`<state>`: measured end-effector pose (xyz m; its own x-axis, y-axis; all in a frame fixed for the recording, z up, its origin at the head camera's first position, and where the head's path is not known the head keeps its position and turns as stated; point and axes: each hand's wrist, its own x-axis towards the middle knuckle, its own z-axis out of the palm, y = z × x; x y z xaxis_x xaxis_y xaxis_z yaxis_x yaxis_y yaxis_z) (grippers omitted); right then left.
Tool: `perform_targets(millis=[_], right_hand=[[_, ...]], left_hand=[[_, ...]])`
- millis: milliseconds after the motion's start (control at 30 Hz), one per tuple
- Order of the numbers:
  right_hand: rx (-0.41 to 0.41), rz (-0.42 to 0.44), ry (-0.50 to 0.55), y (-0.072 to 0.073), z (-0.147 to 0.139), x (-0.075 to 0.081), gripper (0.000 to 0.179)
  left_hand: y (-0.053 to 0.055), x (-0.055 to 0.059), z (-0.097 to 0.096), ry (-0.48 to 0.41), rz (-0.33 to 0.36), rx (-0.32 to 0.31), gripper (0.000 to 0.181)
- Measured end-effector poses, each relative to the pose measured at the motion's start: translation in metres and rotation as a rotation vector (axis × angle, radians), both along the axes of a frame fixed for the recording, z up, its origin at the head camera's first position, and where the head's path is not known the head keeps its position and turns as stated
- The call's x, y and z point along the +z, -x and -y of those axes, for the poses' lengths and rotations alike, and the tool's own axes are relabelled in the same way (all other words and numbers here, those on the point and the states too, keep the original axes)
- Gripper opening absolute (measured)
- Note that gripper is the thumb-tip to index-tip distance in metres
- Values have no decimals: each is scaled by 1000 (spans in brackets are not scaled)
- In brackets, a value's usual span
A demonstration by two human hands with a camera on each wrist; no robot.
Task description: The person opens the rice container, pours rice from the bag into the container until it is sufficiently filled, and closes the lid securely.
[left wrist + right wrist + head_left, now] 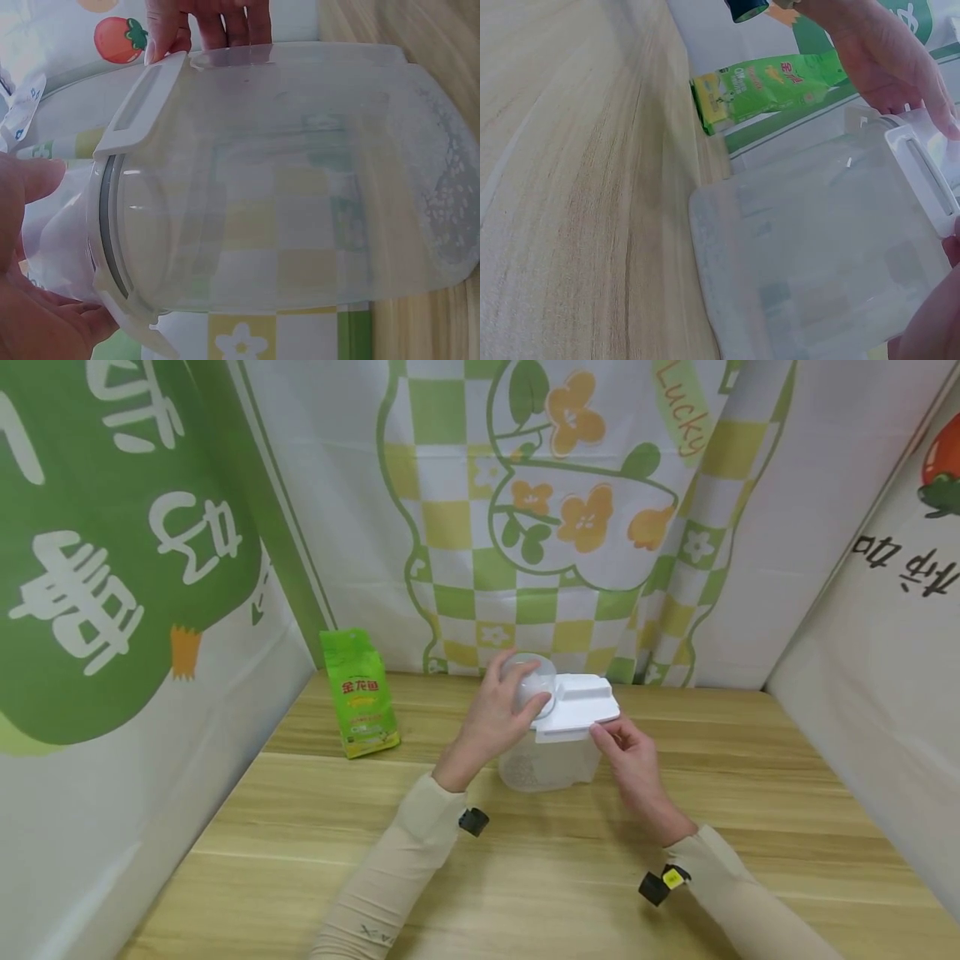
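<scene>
A translucent plastic storage container (555, 762) stands upright on the table, with a few white grains, apparently rice, at its bottom (454, 191). It wears a white lid (576, 714), and a clear cup (545, 667) sits at the lid's left end. My left hand (487, 718) holds this cup, thumb on one side and fingers on the other. At the lid's right front edge, my right hand (636, 768) pinches the rim between thumb and fingers. The left wrist view shows the lid (139, 109) seated along the container's mouth; the right hand's other fingers lie behind the wall.
On the wooden table (300, 835), a green bag (363, 693) with Chinese lettering stands to the left of the container. Printed cloth curtains (465, 552) rise behind the table and along both sides.
</scene>
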<state>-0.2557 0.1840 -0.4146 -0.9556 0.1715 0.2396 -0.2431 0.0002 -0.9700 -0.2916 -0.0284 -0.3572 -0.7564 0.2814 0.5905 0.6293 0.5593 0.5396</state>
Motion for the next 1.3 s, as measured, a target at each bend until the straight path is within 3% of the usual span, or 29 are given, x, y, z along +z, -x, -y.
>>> perform_targets(millis=[400, 1067, 1300], right_hand=[[33, -17, 16, -3, 8, 0, 10], [32, -28, -31, -6, 8, -2, 12], [34, -35, -26, -6, 7, -4, 10]], left_hand=[[2, -4, -1, -8, -63, -10, 45], [-2, -3, -6, 12, -96, 17, 44], [-3, -4, -6, 8, -77, 25, 44]])
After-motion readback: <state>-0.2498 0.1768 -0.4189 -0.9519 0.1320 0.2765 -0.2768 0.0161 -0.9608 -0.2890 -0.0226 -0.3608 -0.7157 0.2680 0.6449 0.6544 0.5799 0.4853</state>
